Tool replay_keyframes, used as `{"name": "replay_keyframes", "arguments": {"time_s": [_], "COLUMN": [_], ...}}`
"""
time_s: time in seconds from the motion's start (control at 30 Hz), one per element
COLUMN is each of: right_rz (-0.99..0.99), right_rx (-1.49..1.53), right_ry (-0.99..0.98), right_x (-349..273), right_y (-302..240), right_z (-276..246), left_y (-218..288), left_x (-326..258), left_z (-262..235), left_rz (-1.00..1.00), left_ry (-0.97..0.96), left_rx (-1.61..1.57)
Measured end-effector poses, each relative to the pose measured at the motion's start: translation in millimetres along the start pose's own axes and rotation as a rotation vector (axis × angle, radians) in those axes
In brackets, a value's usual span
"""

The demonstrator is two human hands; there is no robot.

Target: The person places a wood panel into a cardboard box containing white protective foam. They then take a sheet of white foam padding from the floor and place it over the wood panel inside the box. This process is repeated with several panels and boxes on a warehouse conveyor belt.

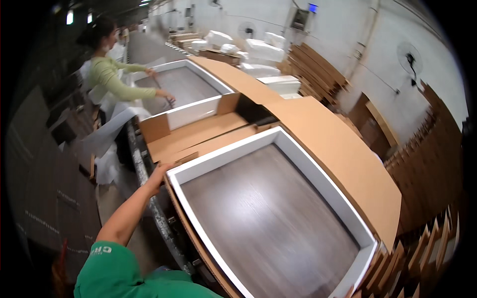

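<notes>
A large grey wood-grain panel (268, 213) lies inside a white foam edge frame (228, 166), within an open brown cardboard carton (186, 216). The carton's long flap (343, 164) is folded out to the right. At the far left corner my left hand (159, 176) is closed over the carton's edge, close beside the foam; its fingers are partly hidden. Of my right hand (354, 294) only a bit of the fingers shows at the lower edge, by the near right part of the foam frame. Whether it grips cannot be told.
Ahead, a co-worker in a light green top (112, 79) reaches over another foam-framed panel (186, 83). An open carton section (198, 134) lies between. A worn metal rail (149, 198) runs along the left. Cardboard stacks (318, 64) and white foam pieces (266, 49) stand by the wall.
</notes>
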State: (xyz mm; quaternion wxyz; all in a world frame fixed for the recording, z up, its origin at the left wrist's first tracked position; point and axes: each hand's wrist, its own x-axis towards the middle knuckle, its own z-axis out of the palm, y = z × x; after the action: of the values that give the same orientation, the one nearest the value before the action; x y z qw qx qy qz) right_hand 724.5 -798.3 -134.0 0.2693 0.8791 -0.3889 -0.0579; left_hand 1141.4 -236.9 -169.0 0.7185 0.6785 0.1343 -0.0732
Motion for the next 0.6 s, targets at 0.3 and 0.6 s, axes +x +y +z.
{"name": "replay_keyframes", "arguments": {"time_s": [0.3,0.6], "right_rz": [0.227,0.123], "right_rx": [1.154,1.015], "right_ry": [-0.234,-0.198], "right_x": [3.9,6.9], "right_y": [57.8,50.3], "right_z": [73.1,52.3], "left_y": [-46.8,-69.5], "left_x": [-30.7,-103.5], "left_z": [1.1,30.9], "left_rz": [0.045,0.023], "left_ry": [0.076,-0.12], "left_rx": [0.07,0.205]}}
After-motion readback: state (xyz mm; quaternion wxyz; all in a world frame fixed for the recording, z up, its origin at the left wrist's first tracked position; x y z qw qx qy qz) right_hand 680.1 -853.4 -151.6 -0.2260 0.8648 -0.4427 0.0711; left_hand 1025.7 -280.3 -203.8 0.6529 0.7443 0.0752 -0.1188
